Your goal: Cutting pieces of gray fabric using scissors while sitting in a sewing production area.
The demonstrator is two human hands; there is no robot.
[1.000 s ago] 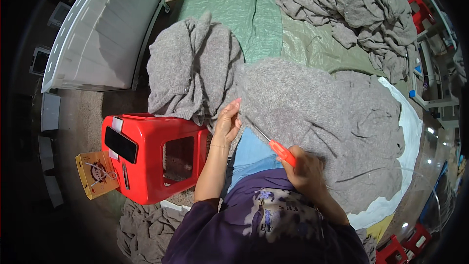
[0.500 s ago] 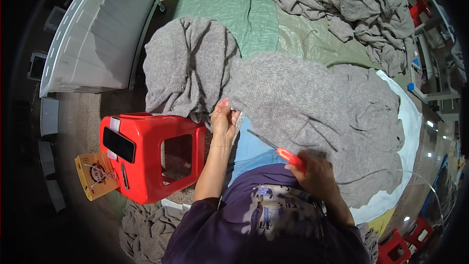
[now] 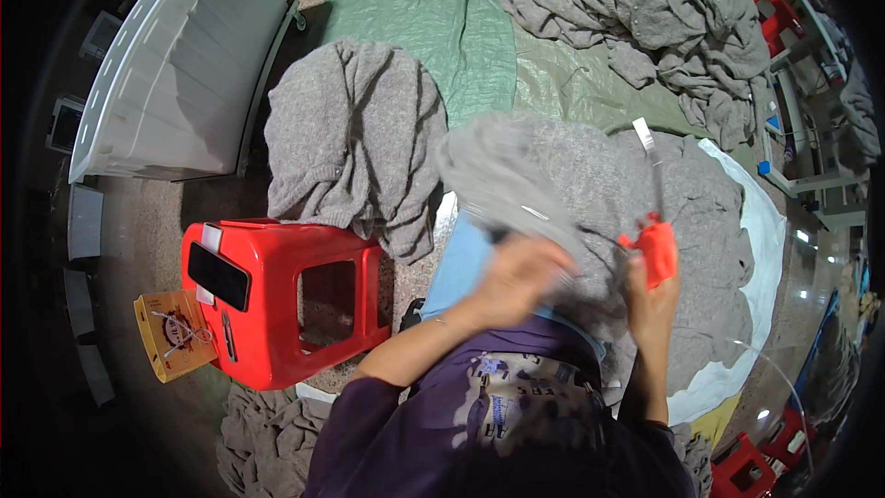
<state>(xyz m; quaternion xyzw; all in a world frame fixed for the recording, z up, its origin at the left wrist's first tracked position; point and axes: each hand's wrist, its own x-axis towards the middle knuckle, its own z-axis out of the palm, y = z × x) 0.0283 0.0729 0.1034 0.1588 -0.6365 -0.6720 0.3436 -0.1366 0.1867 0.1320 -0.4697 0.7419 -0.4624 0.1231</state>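
Observation:
My right hand (image 3: 651, 300) is closed round the red handle of a tool (image 3: 657, 254) with a long, narrow metal blade. The blade points away from me, its tip catching the light above the grey knitwear. My left hand (image 3: 525, 272) is smeared by motion in front of my waist, so its grip does not show. Just beyond it, a grey knitted garment (image 3: 502, 161) is also blurred at its left part. More grey knitwear (image 3: 687, 314) spreads to the right over a white sheet (image 3: 765, 231).
A grey knit heap (image 3: 355, 129) lies at left, behind a red stool (image 3: 249, 341) holding a black phone (image 3: 218, 275). A yellow box (image 3: 171, 360) adjoins the stool. A white bin (image 3: 175, 74) stands far left. Beyond are green sheeting (image 3: 415, 28) and a larger knit pile (image 3: 636, 0).
My left hand has left the garment's left edge and swept right, toward my waist. My right hand has moved right, and the tool's blade has swung from pointing left to pointing away from me.

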